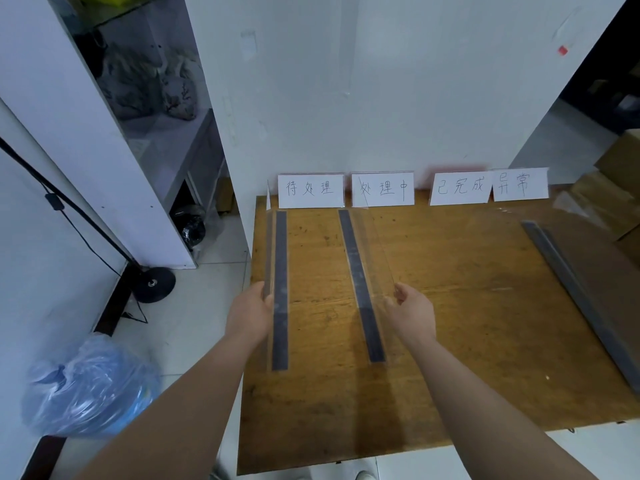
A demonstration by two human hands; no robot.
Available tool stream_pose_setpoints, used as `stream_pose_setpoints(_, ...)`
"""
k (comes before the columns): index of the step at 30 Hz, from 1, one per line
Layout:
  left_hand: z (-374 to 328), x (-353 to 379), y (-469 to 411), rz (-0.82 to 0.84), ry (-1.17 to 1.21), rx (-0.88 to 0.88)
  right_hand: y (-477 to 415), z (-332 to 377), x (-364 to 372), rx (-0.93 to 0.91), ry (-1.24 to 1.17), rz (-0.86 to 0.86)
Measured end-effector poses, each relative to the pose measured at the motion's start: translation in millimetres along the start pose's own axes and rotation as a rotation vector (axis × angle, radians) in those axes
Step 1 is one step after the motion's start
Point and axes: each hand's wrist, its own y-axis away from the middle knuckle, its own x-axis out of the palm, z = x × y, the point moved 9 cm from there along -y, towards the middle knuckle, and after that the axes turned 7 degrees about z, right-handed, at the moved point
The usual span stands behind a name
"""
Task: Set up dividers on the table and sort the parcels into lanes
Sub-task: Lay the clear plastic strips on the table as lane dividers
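Held one clear divider by its near edge in the left hand, pinched the top corner of a second divider in the right hand (both panels near-invisible). Stood on the worktop, running away from the hands toward the labels. Best kept upright, parallel, spaced to match.

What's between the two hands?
In the head view, between the left hand and right hand: the left divider with its dark strip, bare wooden table, then the middle divider with its dark strip.
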Motion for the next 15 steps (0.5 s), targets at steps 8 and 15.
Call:
stream_pose_setpoints(8,-9.5,0.4,-4.8,0.016,0.010,0.027,-1.8,-2.4,-2.0,0.009,0.003,0.007)
stream_pose_setpoints(15,3.3,1.6,-10.1,0.038,0.002,-0.047,-3.5,-3.3,-2.7,0.002,0.008,-0.001)
